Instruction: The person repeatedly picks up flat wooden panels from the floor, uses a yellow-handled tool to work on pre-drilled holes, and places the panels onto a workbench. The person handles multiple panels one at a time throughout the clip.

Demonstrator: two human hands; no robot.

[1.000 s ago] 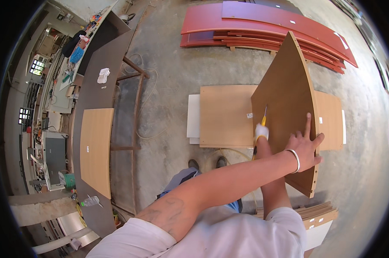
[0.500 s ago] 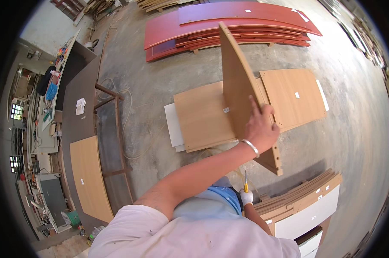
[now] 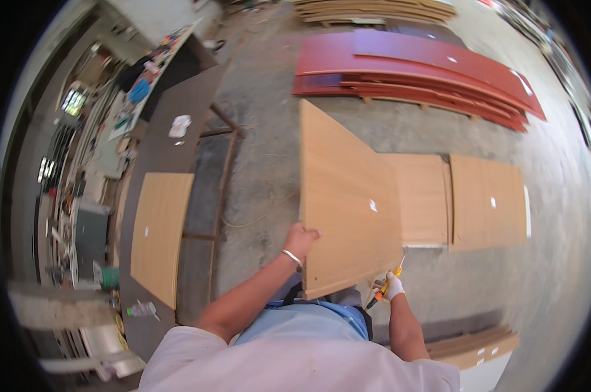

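My bare left hand (image 3: 301, 243), with a bracelet at the wrist, grips the near left edge of a light wood-coloured panel (image 3: 348, 202). The panel stands tilted, its broad face with a small white label turned up towards me. In a white glove, my right hand (image 3: 392, 286) is closed around a yellow screwdriver (image 3: 396, 273) with a thin metal shaft and a dark, orange-marked rear end. It is close to the panel's lower right side. Behind lie another wood-coloured panel (image 3: 426, 196) and, right of it, a labelled one (image 3: 488, 202).
To the left a dark-topped table (image 3: 153, 157) on a metal frame carries a wood-coloured panel (image 3: 161, 235), a white cloth and a bottle (image 3: 142, 309). Red panels (image 3: 413, 65) are stacked at the back. More boards (image 3: 475, 346) are piled at the lower right. A thin hose lies on the floor.
The panel in my left hand has swung from edge-on to face-up and come left and nearer. My right hand has risen beside it with the screwdriver. The view has shifted left.
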